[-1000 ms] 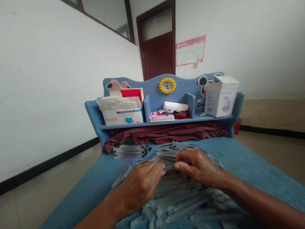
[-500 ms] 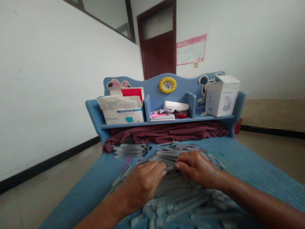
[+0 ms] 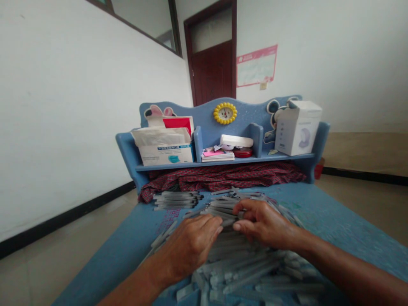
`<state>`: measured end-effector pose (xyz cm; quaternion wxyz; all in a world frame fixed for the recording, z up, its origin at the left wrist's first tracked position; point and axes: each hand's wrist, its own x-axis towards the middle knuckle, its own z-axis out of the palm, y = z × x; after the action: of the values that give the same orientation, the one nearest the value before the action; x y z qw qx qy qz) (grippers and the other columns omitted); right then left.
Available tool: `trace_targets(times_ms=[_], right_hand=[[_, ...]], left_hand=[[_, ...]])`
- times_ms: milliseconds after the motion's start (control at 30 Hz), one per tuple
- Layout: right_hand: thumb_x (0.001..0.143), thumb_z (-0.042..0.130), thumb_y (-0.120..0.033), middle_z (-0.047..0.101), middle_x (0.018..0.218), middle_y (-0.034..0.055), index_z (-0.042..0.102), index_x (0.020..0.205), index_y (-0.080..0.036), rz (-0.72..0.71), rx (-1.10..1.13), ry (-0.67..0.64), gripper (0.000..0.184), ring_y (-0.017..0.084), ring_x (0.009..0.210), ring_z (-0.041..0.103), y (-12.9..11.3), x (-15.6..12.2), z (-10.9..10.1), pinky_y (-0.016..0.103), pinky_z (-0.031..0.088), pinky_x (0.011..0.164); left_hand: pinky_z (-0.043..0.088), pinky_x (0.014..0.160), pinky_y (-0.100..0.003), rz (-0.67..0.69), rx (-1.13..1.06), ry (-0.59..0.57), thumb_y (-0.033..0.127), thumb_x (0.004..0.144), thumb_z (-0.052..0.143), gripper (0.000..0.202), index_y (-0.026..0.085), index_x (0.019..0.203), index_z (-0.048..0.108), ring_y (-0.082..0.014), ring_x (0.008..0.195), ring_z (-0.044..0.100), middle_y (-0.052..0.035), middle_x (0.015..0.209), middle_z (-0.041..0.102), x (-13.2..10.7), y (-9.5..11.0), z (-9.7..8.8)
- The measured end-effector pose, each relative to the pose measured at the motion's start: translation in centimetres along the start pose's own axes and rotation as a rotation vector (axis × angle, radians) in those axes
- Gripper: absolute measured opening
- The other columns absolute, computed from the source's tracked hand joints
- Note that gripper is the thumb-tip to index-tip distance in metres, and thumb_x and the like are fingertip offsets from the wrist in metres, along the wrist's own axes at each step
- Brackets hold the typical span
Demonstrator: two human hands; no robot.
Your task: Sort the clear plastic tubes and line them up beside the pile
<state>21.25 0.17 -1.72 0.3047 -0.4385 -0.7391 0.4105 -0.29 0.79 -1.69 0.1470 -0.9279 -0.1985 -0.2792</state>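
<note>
Pile: pale grey tubes, loose on the blue desk, lying at mixed angles; exact kind unclear.
Left hand: over the left side of the pile; fingers bunched together, tips beside a single grey piece; whether they grip it, cannot tell.
Right hand: over the right side of the pile; thumb and forefinger parted, a gap between them, nothing seen pinched.
Aligned row: beyond the pile, to its left; tubes side by side, dark ends toward the right.
Plaid cloth: behind the pile, bunched beneath the blue shelf.
Shelf stock: behind the pile; printed box at left, white box at right.
Handling note: the step in hand appears to be fingering single pieces; best judged done with a light fingertip hold near each end, wrists raised off the pile.
Caution: round pieces would probably roll if pressed; a gentle, level touch should suit, with neighbours left undisturbed.
</note>
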Motion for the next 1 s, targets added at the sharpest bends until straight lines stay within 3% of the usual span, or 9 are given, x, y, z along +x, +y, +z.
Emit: trace_targets(times_ms=[67, 167, 300, 433, 533, 633, 800, 900, 1000], right_hand=[[0.085, 0.051, -0.038, 0.05, 0.048, -0.0053, 0.054, 0.077, -0.017, -0.058, -0.09, 0.036, 0.023, 0.008, 0.041, 0.044, -0.04, -0.07, -0.02, 0.017, 0.03, 0.039], [0.087, 0.046, -0.031, 0.05, 0.047, -0.0038, 0.049, 0.06, -0.017, -0.1, -0.171, 0.055, 0.031, 0.007, 0.042, 0.044, -0.01, -0.16, 0.06, 0.017, 0.032, 0.041], [0.082, 0.053, -0.026, 0.052, 0.051, -0.0072, 0.051, 0.079, -0.019, 0.053, 0.061, -0.018, 0.008, 0.005, 0.034, 0.038, 0.25, -0.1, 0.22, 0.014, 0.028, 0.033], [0.077, 0.063, -0.036, 0.05, 0.052, -0.009, 0.049, 0.094, -0.019, 0.069, 0.131, -0.047, 0.028, 0.005, 0.034, 0.038, 0.21, -0.11, 0.05, 0.014, 0.029, 0.032], [0.086, 0.05, -0.04, 0.049, 0.048, -0.0057, 0.053, 0.076, -0.017, -0.028, -0.027, 0.002, 0.025, 0.006, 0.038, 0.042, 0.03, -0.18, -0.05, 0.016, 0.03, 0.037], [0.087, 0.046, -0.032, 0.052, 0.048, -0.0029, 0.051, 0.061, -0.017, -0.104, -0.13, 0.052, 0.03, 0.007, 0.044, 0.046, 0.02, -0.16, 0.02, 0.017, 0.034, 0.044], [0.076, 0.054, -0.02, 0.054, 0.052, -0.005, 0.053, 0.075, -0.017, -0.025, 0.051, 0.033, 0.003, 0.007, 0.044, 0.046, 0.02, -0.09, -0.11, 0.016, 0.032, 0.041], [0.073, 0.056, -0.019, 0.057, 0.057, -0.0052, 0.05, 0.078, -0.017, 0.002, 0.173, 0.024, 0.008, 0.005, 0.04, 0.043, 0.02, -0.07, -0.32, 0.015, 0.032, 0.037], [0.072, 0.06, -0.024, 0.057, 0.062, -0.0047, 0.048, 0.078, -0.018, -0.063, 0.312, 0.051, 0.015, 0.005, 0.041, 0.045, 0.16, 0.01, -0.22, 0.016, 0.038, 0.037]], left_hand=[[0.051, 0.062, -0.023, -0.004, -0.003, -0.001, 0.014, 0.092, 0.039, 0.017, 0.016, 0.091, 0.055, -0.014, 0.066, 0.062, -0.0033, 0.072, 0.062, 0.03, 0.02, -0.04], [0.05, 0.06, -0.023, -0.006, -0.009, -0.02, 0.013, 0.092, 0.039, 0.017, 0.016, 0.092, 0.055, -0.014, 0.065, 0.061, -0.0032, 0.071, 0.062, 0.04, 0.07, -0.03], [0.05, 0.059, -0.023, -0.005, -0.011, -0.013, 0.013, 0.092, 0.038, 0.017, 0.016, 0.091, 0.055, -0.0144, 0.065, 0.062, -0.0034, 0.069, 0.062, 0.01, 0.1, 0.05], [0.05, 0.06, -0.023, -0.006, -0.01, -0.014, 0.013, 0.092, 0.038, 0.017, 0.015, 0.09, 0.055, -0.0142, 0.065, 0.062, -0.0036, 0.071, 0.062, -0.01, 0.02, 0.04], [0.05, 0.061, -0.023, -0.006, -0.017, -0.02, 0.013, 0.092, 0.039, 0.017, 0.016, 0.091, 0.055, -0.0142, 0.066, 0.062, -0.0036, 0.071, 0.062, -0.05, -0.02, 0.04], [0.051, 0.061, -0.023, -0.013, -0.027, -0.038, 0.013, 0.091, 0.041, 0.015, 0.016, 0.092, 0.055, -0.0143, 0.067, 0.062, -0.0037, 0.072, 0.062, -0.12, 0.01, 0.09], [0.051, 0.063, -0.023, -0.032, -0.054, -0.03, 0.013, 0.092, 0.038, 0.017, 0.015, 0.092, 0.055, -0.0147, 0.068, 0.063, -0.0046, 0.073, 0.063, -0.15, 0.03, 0.05], [0.051, 0.062, -0.024, -0.057, -0.072, -0.043, 0.013, 0.092, 0.037, 0.018, 0.015, 0.092, 0.055, -0.0151, 0.068, 0.063, -0.0054, 0.074, 0.064, -0.05, -0.01, -0.15], [0.049, 0.06, -0.024, -0.069, -0.07, -0.059, 0.015, 0.093, 0.037, 0.018, 0.015, 0.091, 0.055, -0.015, 0.066, 0.063, -0.0053, 0.074, 0.064, 0.05, 0.03, -0.26]])
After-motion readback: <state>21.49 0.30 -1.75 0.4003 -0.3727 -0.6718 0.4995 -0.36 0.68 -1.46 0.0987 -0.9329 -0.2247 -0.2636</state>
